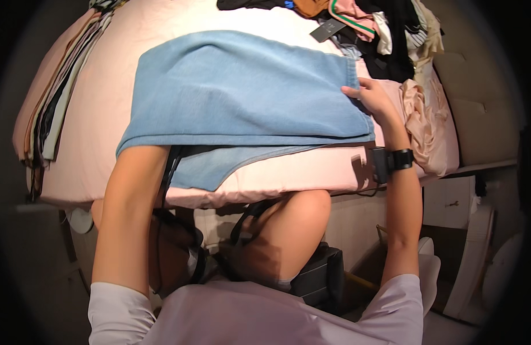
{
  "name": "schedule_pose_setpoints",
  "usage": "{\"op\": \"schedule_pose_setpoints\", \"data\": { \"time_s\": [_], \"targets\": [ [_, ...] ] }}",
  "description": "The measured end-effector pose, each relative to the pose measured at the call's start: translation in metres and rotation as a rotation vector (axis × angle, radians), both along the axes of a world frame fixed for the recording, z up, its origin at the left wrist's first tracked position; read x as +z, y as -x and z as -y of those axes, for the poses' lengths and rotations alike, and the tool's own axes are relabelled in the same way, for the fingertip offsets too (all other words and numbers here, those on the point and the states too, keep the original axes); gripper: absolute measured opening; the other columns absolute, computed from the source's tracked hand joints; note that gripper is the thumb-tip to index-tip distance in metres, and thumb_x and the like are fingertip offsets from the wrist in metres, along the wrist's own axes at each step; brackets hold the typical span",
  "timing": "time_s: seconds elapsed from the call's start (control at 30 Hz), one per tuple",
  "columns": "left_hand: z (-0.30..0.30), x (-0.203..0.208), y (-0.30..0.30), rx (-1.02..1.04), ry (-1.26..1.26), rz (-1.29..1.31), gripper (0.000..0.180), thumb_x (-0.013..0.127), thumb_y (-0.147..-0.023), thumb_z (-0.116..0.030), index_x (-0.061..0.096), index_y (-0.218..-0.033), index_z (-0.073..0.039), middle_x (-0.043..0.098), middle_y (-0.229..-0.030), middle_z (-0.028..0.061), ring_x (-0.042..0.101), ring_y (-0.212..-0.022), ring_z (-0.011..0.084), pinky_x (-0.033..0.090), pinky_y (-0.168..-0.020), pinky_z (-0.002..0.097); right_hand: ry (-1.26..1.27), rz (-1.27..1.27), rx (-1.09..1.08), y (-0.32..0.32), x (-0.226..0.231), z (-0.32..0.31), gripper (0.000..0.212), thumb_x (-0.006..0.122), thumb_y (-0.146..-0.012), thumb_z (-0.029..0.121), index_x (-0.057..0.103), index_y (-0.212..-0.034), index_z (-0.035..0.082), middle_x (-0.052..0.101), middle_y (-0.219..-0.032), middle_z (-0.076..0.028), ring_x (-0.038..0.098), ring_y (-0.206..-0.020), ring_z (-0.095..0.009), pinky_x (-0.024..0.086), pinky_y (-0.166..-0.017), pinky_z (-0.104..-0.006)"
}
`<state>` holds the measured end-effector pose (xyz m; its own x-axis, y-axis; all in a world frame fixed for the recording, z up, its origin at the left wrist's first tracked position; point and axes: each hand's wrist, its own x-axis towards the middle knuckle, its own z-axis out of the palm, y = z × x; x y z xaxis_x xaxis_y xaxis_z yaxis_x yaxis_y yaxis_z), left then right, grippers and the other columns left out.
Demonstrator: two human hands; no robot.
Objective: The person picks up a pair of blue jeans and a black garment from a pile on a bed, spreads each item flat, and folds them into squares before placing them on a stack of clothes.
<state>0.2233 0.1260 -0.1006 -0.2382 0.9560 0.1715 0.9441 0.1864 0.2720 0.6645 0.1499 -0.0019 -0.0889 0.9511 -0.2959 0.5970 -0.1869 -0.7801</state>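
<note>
Light blue jeans (236,92) lie folded lengthwise on a bed with a pale pink sheet. The wide leg end points right, and a tapered denim part (208,169) sticks out below the fold toward me. My left forearm (130,213) reaches under the denim at its left end; that hand is covered, so its fingers do not show. At the right end, my right hand (376,103) holds the hem at the leg opening, its fingertips against the edge of the cloth. A black device is strapped to my right wrist.
The pink sheet (98,103) covers the bed. Folded garments (55,98) stand in a row along the left edge. Loose clothes (386,40), with a dark tag (327,30), heap at the far right. Crumpled pink cloth (423,126) lies beside a padded panel (478,109). My knees touch the near edge.
</note>
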Motion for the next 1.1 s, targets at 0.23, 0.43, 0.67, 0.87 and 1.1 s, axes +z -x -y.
{"op": "schedule_pose_setpoints", "data": {
  "time_s": [0.23,0.43,0.67,0.87,1.1],
  "targets": [
    [0.007,0.003,-0.006,-0.024,-0.014,0.002,0.037,0.057,-0.091,-0.023,0.060,-0.121,-0.001,0.059,-0.123,0.0251,0.055,-0.116,0.0404,0.043,-0.101,0.0430,-0.041,0.032,0.029,-0.023,-0.028,-0.006,0.042,0.073,-0.089,0.025,0.063,-0.114,-0.007,0.068,-0.093,-0.008,0.062,-0.076,-0.013,0.051,-0.070,-0.0271],
    [0.024,0.013,-0.005,-0.040,-0.030,-0.003,0.038,0.057,-0.091,-0.024,0.060,-0.121,-0.002,0.059,-0.124,0.0252,0.055,-0.116,0.0406,0.043,-0.102,0.0431,-0.002,0.140,0.059,-0.030,-0.029,-0.020,0.050,0.073,-0.087,0.035,0.064,-0.106,-0.011,0.068,-0.089,-0.011,0.063,-0.074,-0.016,0.051,-0.068,-0.0283],
    [0.060,0.023,-0.020,-0.082,-0.071,0.018,0.038,0.057,-0.091,-0.025,0.060,-0.121,-0.002,0.058,-0.124,0.0253,0.054,-0.117,0.0409,0.042,-0.102,0.0431,-0.071,0.414,0.054,-0.014,-0.013,-0.023,0.050,0.074,-0.085,0.041,0.069,-0.088,-0.009,0.064,-0.075,-0.005,0.056,-0.065,-0.011,0.046,-0.062,-0.0265],
    [0.136,0.021,-0.022,-0.120,-0.106,0.026,0.039,0.056,-0.091,-0.026,0.060,-0.122,-0.002,0.058,-0.125,0.0253,0.054,-0.117,0.0411,0.042,-0.102,0.0432,-0.447,0.338,-0.047,-0.005,-0.012,-0.014,0.036,0.077,-0.081,0.026,0.067,-0.088,-0.008,0.064,-0.071,-0.006,0.058,-0.061,-0.015,0.046,-0.059,-0.0310],
    [0.137,0.011,0.001,-0.085,-0.093,0.020,0.040,0.056,-0.091,-0.027,0.061,-0.122,-0.003,0.058,-0.126,0.0254,0.053,-0.117,0.0414,0.041,-0.103,0.0432,-0.593,0.631,0.011,-0.021,-0.038,-0.018,0.047,0.069,-0.086,0.036,0.064,-0.096,-0.009,0.066,-0.091,-0.031,0.066,-0.088,-0.043,0.051,-0.078,-0.0445]
  ]
}}
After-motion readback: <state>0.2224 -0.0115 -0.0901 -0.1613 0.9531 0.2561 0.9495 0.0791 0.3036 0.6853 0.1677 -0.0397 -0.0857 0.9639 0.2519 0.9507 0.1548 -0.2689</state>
